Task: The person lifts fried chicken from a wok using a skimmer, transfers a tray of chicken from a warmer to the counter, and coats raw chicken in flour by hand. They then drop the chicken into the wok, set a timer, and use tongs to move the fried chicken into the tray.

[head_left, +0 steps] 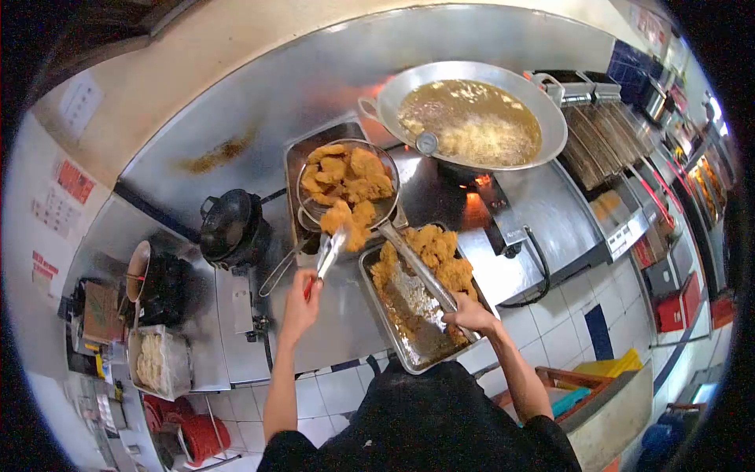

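My left hand (pixel 303 305) is closed round the red handle of metal tongs (pixel 331 250), whose tips hold a piece of fried chicken (pixel 348 223) at the near edge of a round strainer. More golden pieces (pixel 346 177) fill the strainer (pixel 399 182). Its long metal handle (pixel 421 271) slants down to the right, and my right hand (pixel 470 313) grips its end. Under that handle lies a rectangular metal tray (pixel 385 315) with fried pieces (pixel 436 256) along its far and right sides and oily crumbs on its bottom.
A large wok (pixel 552 130) of bubbling oil (pixel 472 118) sits over a flame at the back. Fryer baskets (pixel 602 141) stand to the right. At left are a black pot (pixel 230 224) and a plastic tub (pixel 174 363). A wooden-edged box (pixel 609 417) is at lower right.
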`<state>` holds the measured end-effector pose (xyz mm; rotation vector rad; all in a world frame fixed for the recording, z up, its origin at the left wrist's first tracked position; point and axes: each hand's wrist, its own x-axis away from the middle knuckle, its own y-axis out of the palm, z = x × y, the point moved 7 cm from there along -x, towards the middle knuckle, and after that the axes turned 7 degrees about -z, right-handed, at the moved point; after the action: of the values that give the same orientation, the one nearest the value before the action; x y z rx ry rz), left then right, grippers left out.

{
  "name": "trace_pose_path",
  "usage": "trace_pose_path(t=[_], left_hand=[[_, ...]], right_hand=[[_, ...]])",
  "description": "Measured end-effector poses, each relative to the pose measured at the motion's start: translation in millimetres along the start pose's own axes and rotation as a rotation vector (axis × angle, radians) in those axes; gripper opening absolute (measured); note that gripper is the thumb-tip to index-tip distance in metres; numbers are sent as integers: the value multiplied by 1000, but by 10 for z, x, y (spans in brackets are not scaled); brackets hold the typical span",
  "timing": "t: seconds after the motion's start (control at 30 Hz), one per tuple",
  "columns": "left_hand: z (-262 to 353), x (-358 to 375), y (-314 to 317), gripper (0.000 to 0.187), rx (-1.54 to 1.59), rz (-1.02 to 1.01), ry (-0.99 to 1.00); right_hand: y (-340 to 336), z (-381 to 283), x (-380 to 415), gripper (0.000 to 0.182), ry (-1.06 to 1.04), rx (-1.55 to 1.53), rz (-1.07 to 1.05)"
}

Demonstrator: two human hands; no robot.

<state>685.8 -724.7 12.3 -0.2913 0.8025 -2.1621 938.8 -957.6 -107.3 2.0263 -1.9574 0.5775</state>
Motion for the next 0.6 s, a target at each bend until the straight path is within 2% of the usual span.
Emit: trace_pose_path(t=[0.1, 0.17, 0.2, 0.27, 0.33, 0.4, 0.47, 0.5, 0.57, 0.6], left_hand=[[123, 471, 77, 18, 18, -13, 17], [154, 622, 248, 21, 15, -274, -133], [133, 598, 276, 21, 20, -268, -140], [62, 469, 508, 22, -89, -472, -87], [-113, 163, 747, 23, -232, -558, -11], [-252, -175, 938, 22, -392, -553, 65], [-166, -309, 950, 22, -468, -528, 48], [-138, -378, 931, 22, -548, -529, 42], [-43, -326, 847, 21, -551, -501, 61], [10, -238, 801, 21, -543, -486, 67]], right_hand=[[9, -206, 57, 40, -45, -52, -10], [17, -209, 67, 39, -42, -69, -26], [15, -199, 66, 37, -37, -58, -15], [22, -260, 84, 36, -30, -31, -25], [22, -374, 167, 35, 39, -83, -13], [26, -220, 94, 35, 19, -31, -11], [-21, -46, 3, 33, -7, 11, 17], [-71, 83, -62, 31, -22, 155, 43], [-54, 41, -20, 29, 30, 55, 46], [-54, -34, -1, 30, 4, 102, 34]])
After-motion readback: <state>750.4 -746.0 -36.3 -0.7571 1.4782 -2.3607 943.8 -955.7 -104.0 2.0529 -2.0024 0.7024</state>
